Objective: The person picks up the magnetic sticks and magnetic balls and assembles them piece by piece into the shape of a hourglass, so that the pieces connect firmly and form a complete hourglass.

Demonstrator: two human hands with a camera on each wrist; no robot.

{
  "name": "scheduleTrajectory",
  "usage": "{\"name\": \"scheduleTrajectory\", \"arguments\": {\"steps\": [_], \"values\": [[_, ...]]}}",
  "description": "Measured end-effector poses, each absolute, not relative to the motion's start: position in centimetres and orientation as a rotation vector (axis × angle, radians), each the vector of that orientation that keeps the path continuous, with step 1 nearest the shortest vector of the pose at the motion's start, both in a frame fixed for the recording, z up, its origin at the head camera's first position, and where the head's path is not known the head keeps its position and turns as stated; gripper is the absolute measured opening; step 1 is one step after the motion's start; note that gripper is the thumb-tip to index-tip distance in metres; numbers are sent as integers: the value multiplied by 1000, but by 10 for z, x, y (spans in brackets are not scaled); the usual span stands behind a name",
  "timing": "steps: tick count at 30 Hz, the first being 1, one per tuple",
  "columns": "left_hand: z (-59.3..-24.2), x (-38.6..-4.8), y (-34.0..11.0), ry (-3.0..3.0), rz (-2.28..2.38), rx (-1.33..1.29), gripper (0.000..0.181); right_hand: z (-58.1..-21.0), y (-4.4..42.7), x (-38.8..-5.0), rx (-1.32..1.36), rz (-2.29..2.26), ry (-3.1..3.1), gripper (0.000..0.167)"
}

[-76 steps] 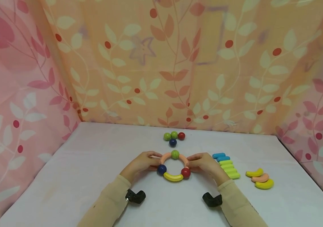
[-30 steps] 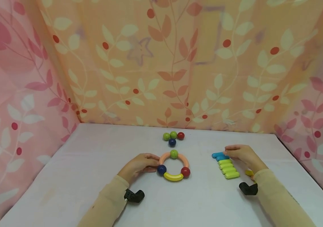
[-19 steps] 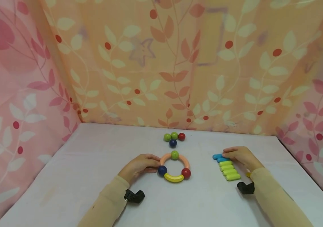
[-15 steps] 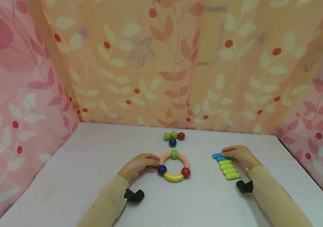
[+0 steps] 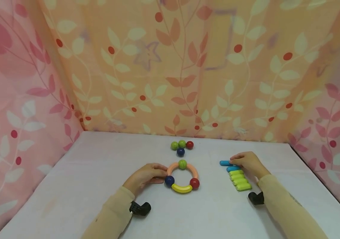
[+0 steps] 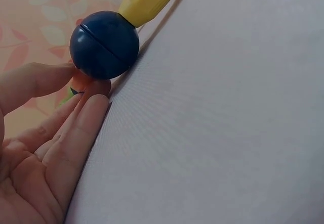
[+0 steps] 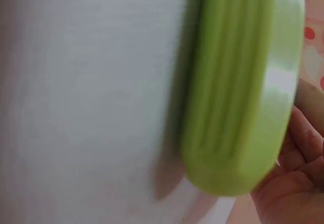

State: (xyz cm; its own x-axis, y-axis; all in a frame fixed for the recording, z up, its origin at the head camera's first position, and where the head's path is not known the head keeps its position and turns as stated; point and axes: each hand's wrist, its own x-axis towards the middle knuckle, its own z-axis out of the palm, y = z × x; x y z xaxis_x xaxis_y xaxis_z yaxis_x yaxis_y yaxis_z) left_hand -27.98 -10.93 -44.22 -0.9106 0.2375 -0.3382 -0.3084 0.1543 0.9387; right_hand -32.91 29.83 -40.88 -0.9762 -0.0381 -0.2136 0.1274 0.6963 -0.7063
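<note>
A ring of curved rods and balls lies mid-table: two orange curved rods [image 5: 172,167], a yellow curved rod [image 5: 181,189], a green ball [image 5: 182,164], a red ball [image 5: 194,183] and a blue ball [image 5: 169,181]. At its left side, my left hand [image 5: 147,176] pinches the left orange rod beside the blue ball; fingers partly cover that rod in the left wrist view. My right hand [image 5: 249,162] pinches the right end of a straight blue rod [image 5: 225,163], angled apart from a second blue rod [image 5: 232,169]. Below these, several lime-green rods [image 5: 239,181] lie in a row.
Behind the ring sit two loose green balls [image 5: 182,143], a red ball [image 5: 189,145] and a blue ball [image 5: 180,152]. A lime-green rod [image 7: 238,82] looms close in the right wrist view. Patterned cloth [image 5: 146,83] hangs behind the white table [image 5: 98,159].
My right hand has left the ring, gone to the blue rods, and shifted the upper one leftward off its neighbour. The left hand stays. My right arm now hides the loose curved rods.
</note>
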Motion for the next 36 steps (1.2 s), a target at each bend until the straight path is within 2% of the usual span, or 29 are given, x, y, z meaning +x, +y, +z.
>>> {"name": "scheduleTrajectory", "arguments": {"steps": [8, 16, 22, 28, 36], "values": [[-444, -280, -109, 2028, 1801, -84, 30, -415, 300, -336, 17, -1061, 2654, 41], [-443, -282, -109, 2025, 1818, -98, 28, -401, 286, -337, -130, -918, 2747, 34], [-444, -282, -109, 2028, 1803, -94, 28, -395, 277, -335, -114, -932, 2766, 37], [-446, -282, -108, 2030, 1813, -95, 27, -394, 253, -331, -85, -1045, 2707, 45], [-445, -282, -108, 2036, 1806, -93, 27, -396, 213, -325, -237, -1187, 2660, 41]]}}
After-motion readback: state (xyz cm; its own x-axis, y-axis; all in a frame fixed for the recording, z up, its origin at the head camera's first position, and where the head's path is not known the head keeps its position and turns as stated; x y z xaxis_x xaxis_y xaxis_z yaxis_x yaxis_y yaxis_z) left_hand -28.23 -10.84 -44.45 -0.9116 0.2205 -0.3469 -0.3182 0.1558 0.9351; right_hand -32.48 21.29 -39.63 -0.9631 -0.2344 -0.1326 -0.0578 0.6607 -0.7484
